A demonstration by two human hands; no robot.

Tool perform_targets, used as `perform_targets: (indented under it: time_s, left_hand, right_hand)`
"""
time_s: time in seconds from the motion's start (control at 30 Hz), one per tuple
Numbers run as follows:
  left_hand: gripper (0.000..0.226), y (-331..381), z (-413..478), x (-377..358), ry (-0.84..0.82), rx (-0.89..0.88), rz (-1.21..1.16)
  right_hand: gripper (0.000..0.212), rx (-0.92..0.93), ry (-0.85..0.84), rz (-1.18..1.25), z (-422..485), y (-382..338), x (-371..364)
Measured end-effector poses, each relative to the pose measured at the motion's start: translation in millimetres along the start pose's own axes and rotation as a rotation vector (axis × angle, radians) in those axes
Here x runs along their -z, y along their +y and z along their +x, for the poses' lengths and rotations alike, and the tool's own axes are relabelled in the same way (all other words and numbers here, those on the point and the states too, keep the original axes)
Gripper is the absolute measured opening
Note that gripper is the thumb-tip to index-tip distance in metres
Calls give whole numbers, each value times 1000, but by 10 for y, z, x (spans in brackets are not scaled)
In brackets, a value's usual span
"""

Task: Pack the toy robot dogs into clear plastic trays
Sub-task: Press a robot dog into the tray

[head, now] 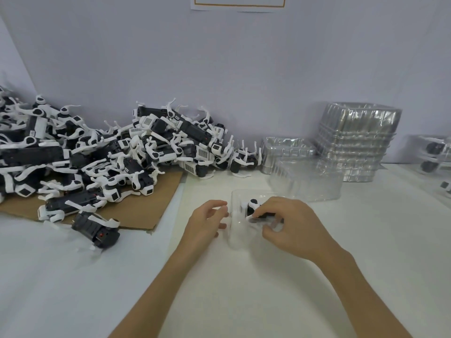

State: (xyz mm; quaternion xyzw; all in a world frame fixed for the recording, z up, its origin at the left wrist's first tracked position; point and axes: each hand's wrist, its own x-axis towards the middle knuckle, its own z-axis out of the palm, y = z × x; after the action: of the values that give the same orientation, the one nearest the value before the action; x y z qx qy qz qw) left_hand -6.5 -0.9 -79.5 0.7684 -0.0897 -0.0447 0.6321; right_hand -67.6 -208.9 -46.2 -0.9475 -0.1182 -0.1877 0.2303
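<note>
A clear plastic tray (pixel 235 236) lies on the white table in front of me. Inside it sits a black-and-white toy robot dog (pixel 253 209), and my right hand (pixel 290 225) is closed over its body, covering most of it. My left hand (pixel 207 222) rests at the tray's left edge with its fingertips on the rim. A big heap of toy robot dogs (pixel 102 152) fills the left side, partly on a sheet of brown cardboard (pixel 156 206). One loose dog (pixel 96 228) lies at the cardboard's front edge.
Stacks of empty clear trays (pixel 356 140) stand at the back right, with lower stacks (pixel 307 179) in front of them. Filled trays (pixel 436 152) sit at the far right edge. A grey wall closes off the back of the table.
</note>
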Motion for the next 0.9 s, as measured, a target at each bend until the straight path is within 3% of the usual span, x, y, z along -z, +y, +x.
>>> perform_targets:
  time_s: [0.17,0.37,0.57,0.73,0.9]
  left_hand:
    - [15,-30,-11,-34,-7,-9,53]
    - [15,-32,-6,-40,-16,-14,74]
    - [16,-25,-15,-54,-17,-16,98]
    - [16,-37,-27,-52,-17,-29,88]
    - [17,-55,-22,-50,-8,-33,99]
  right_hand:
    - [3,-246,-49,-100,20,214,-15]
    - [32,-448,160,-147,-2,621,157]
    - [30,-537,263,-150,-62,886,177]
    - [34,-551,358,-67,-46,896,192]
    - [42,-390,663,179,2,729,238]
